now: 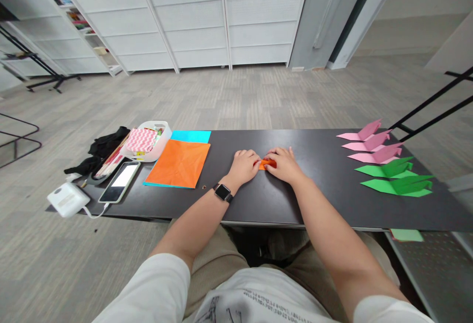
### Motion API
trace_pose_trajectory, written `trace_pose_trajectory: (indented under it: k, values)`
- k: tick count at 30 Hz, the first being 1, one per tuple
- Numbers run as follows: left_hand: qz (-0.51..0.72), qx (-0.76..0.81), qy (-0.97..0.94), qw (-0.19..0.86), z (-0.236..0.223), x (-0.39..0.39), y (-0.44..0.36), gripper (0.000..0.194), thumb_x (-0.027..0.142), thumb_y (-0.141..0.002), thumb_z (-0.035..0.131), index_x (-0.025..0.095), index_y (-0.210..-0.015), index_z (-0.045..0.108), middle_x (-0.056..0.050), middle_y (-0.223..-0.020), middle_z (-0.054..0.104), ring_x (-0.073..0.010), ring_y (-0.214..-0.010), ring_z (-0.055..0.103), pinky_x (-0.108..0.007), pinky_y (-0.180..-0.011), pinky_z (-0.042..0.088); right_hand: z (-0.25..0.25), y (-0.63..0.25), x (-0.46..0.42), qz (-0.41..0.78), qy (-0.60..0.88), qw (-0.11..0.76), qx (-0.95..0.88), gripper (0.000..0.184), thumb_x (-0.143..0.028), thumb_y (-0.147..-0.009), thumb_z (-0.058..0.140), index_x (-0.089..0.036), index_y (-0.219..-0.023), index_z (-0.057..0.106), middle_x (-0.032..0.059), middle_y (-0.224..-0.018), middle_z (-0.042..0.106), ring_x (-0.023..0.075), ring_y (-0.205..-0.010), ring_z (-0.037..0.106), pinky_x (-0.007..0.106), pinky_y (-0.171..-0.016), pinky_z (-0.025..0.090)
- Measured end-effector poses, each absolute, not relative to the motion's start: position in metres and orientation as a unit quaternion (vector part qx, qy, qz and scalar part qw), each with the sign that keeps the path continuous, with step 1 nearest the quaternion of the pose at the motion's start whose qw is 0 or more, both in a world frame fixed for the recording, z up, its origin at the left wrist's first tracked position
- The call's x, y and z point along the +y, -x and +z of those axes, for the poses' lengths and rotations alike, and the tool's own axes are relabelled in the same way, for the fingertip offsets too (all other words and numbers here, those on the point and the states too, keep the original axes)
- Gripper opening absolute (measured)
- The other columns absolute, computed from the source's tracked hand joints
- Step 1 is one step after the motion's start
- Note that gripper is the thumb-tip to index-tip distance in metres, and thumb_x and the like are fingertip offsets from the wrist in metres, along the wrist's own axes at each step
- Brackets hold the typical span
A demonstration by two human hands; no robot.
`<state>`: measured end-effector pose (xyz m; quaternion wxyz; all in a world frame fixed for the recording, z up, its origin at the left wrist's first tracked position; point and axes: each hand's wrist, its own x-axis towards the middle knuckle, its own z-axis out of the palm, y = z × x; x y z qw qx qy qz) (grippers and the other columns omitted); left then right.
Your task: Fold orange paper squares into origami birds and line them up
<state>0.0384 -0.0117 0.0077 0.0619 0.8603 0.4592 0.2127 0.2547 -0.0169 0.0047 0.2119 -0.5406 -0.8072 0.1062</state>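
A small folded piece of orange paper (263,164) lies on the dark table in front of me, mostly covered by my fingers. My left hand (244,166) presses its fingertips on the paper's left end. From the other side, my right hand (284,164) grips the paper between thumb and fingers. To the left rests a stack of orange paper sheets (181,164), with a blue sheet (192,136) showing behind it. Finished-looking folded birds stand at the right: several in all, pink ones (375,154) farther back and green ones (397,186) nearer.
A white basket (162,140) with a pink-patterned packet stands at the back left. Near it are a black cloth (107,145), a tray of pencils (109,165), a phone (120,182) and a white charger (68,198) with a cable. The table's (251,209) front edge is by my lap.
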Motion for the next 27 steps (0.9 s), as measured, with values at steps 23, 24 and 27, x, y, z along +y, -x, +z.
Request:
trace_pose_trajectory:
  k: [23,24,27]
  values:
    - [0.490,0.445,-0.742,0.102,0.030,-0.020,-0.028,0.007,0.025,-0.100,0.062,0.022,-0.106,0.065,-0.004,-0.103,0.076,-0.0168,-0.095,0.073,-0.031,-0.090,0.059,0.034,-0.231,-0.033,0.085,0.472,0.458,-0.749,0.025,-0.044,-0.098,0.063,-0.026,-0.115,0.066,0.0109,-0.112,0.074,0.0302,-0.109,0.069,0.048,-0.101,0.055]
    - [0.489,0.436,-0.748,0.104,0.030,-0.022,-0.029,0.009,0.025,-0.099,0.062,0.023,-0.107,0.066,-0.004,-0.106,0.077,-0.0170,-0.096,0.073,-0.032,-0.092,0.059,0.034,-0.228,-0.034,0.086,0.466,0.458,-0.752,0.023,-0.043,-0.099,0.063,-0.027,-0.114,0.067,0.0105,-0.111,0.075,0.0299,-0.108,0.069,0.048,-0.100,0.055]
    - [0.483,0.419,-0.762,0.105,0.028,-0.024,-0.031,0.012,0.022,-0.097,0.063,0.023,-0.107,0.068,-0.006,-0.113,0.077,-0.0181,-0.103,0.074,-0.034,-0.097,0.060,0.034,-0.224,-0.035,0.082,0.449,0.464,-0.759,0.017,-0.036,-0.100,0.059,-0.027,-0.108,0.070,0.0091,-0.106,0.076,0.0282,-0.103,0.070,0.047,-0.097,0.055]
